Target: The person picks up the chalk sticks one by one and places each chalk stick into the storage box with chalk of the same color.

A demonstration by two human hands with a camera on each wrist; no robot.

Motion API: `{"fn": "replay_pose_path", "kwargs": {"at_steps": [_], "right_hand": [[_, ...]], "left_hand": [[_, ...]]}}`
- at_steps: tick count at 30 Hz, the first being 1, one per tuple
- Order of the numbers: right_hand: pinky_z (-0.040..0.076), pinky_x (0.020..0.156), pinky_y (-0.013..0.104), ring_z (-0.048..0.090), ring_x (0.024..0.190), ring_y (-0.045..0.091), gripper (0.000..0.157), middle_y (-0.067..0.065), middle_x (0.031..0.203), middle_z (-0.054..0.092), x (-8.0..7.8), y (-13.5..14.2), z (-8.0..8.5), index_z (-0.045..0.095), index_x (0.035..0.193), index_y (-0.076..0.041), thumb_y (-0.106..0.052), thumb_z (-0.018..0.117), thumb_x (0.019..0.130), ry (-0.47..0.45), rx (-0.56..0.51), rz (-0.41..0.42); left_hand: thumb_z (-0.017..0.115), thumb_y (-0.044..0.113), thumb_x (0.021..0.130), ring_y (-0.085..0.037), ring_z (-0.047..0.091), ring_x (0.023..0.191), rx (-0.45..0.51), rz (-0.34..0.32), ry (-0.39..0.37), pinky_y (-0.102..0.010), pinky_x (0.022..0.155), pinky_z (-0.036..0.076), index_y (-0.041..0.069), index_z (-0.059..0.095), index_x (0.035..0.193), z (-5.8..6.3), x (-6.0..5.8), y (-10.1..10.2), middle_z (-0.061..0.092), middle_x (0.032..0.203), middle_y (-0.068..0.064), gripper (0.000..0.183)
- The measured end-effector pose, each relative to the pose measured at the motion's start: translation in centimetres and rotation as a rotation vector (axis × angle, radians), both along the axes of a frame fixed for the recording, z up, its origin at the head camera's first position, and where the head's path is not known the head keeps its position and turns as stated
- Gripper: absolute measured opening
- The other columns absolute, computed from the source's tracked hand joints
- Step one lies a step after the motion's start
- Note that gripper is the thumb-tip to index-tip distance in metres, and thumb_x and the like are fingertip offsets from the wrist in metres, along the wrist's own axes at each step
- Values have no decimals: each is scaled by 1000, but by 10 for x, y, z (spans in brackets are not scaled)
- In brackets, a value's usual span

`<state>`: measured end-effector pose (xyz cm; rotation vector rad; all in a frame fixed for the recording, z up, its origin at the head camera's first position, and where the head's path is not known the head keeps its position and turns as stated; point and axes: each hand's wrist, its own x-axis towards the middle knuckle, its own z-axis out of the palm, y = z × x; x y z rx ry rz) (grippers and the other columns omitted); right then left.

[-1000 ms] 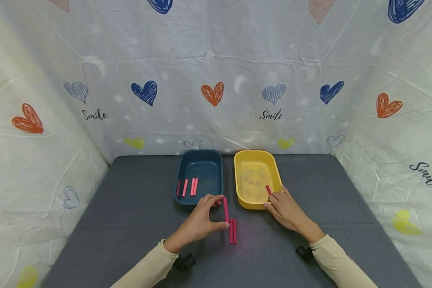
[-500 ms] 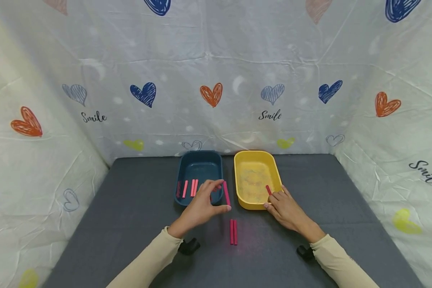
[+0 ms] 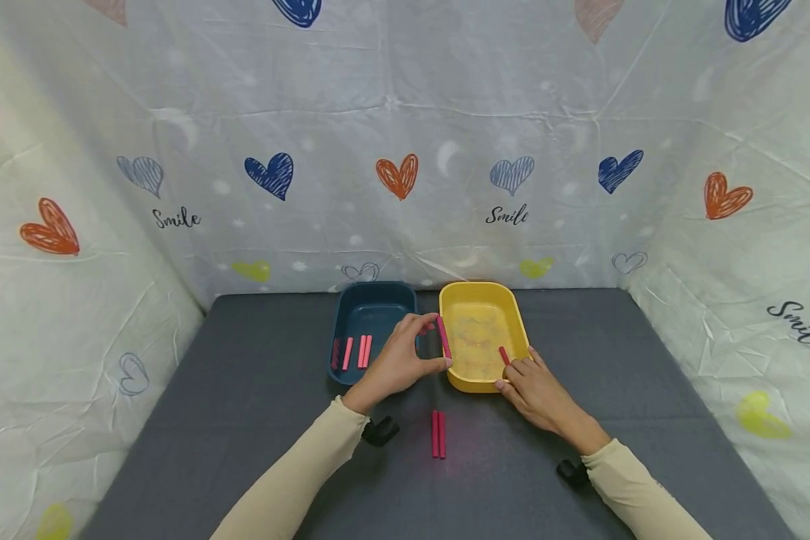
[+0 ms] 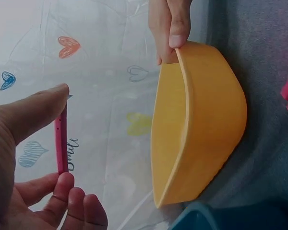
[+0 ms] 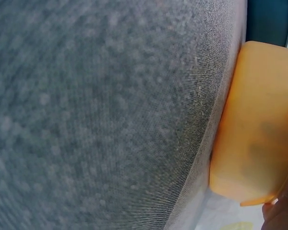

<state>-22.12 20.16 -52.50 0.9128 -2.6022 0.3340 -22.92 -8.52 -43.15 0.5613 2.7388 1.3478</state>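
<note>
My left hand (image 3: 400, 361) pinches a dark pink stick (image 3: 444, 337) end to end between thumb and fingertips, at the left rim of the yellow tub (image 3: 451, 369). In the left wrist view the held stick (image 4: 61, 139) shows small dark marks along its side. My right hand (image 3: 538, 394) grips the tub's near right corner, thumb outside the rim and fingers over it. A red stick (image 3: 503, 354) lies inside the tub just beyond those fingers, its lower end hidden by them. Two dark pink sticks (image 3: 439, 435) lie side by side on the table in front.
A dark blue tub (image 3: 378, 291) stands left of the yellow one, with several light pink sticks (image 3: 347, 354) in it. The grey cloth-covered table (image 3: 256, 405) ends at a patterned curtain (image 3: 337, 112) behind and at both sides.
My left hand has carried the dark pink stick forward and right, from beside the two table sticks to the yellow tub's left rim. My right hand has stayed in place.
</note>
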Motion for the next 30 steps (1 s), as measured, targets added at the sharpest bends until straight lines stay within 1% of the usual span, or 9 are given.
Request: {"fn": "replay_pose_path", "kwargs": {"at_steps": [2, 4, 8, 10, 15, 18, 23, 26, 30], "right_hand": [[28, 114, 62, 58, 92, 22, 18, -2, 82, 55, 0, 0, 0, 56, 86, -16, -29, 57, 99, -10, 3, -3], [27, 115, 62, 58, 93, 22, 18, -1, 83, 55, 1, 0, 1, 57, 87, -16, -29, 57, 99, -23, 8, -8], [26, 116, 61, 58, 94, 23, 19, -1, 84, 55, 1, 0, 2, 57, 88, -15, -30, 57, 99, -36, 13, -15], [26, 115, 61, 58, 94, 23, 19, -1, 84, 55, 1, 0, 2, 58, 88, -15, -30, 57, 99, -33, 11, -14], [26, 115, 61, 59, 95, 24, 19, 0, 85, 56, 1, 0, 2, 58, 90, -14, -30, 56, 100, -40, 14, -14], [25, 117, 60, 59, 96, 24, 20, 0, 86, 56, 1, 0, 1, 59, 91, -14, -31, 54, 100, -54, 17, -17], [24, 117, 59, 58, 95, 22, 20, -1, 85, 56, 0, 0, 0, 58, 90, -15, -31, 54, 101, -59, 23, -21], [25, 117, 59, 58, 94, 22, 20, -1, 85, 55, -1, 0, 0, 58, 90, -15, -31, 54, 101, -56, 25, -22], [26, 116, 60, 58, 93, 23, 20, -1, 84, 55, -1, 0, 0, 58, 89, -14, -31, 55, 100, -40, 28, -20]], "left_hand": [[81, 36, 80, -23, 47, 114, -2, -8, 3, -41, 92, 49, 21, 43, 147, -1, -5, 5, 51, 127, -3, 79], [81, 37, 80, -26, 48, 115, -8, -16, 2, -41, 91, 50, 20, 43, 147, -3, -11, 10, 51, 127, -4, 79], [80, 39, 80, -31, 49, 120, -11, -31, -4, -42, 95, 52, 18, 42, 147, -7, -21, 20, 50, 128, -7, 80], [80, 39, 80, -31, 50, 119, -5, -39, -6, -41, 94, 52, 18, 42, 147, -9, -26, 25, 50, 127, -6, 80], [80, 35, 81, -30, 50, 124, 6, -48, -26, -43, 97, 52, 16, 42, 147, -15, -37, 37, 50, 128, -6, 79], [80, 37, 81, -30, 50, 126, -1, -48, -37, -42, 97, 52, 15, 42, 147, -19, -44, 43, 50, 130, -7, 79], [80, 38, 81, -32, 50, 127, -10, -66, -49, -43, 99, 51, 13, 41, 147, -25, -54, 52, 49, 136, -13, 81], [80, 38, 81, -32, 51, 127, -27, -69, -53, -44, 100, 50, 12, 42, 147, -28, -59, 57, 49, 136, -15, 80], [80, 40, 81, -29, 51, 125, -75, -55, -56, -42, 101, 49, 12, 43, 145, -34, -67, 63, 50, 134, -11, 79]]}}
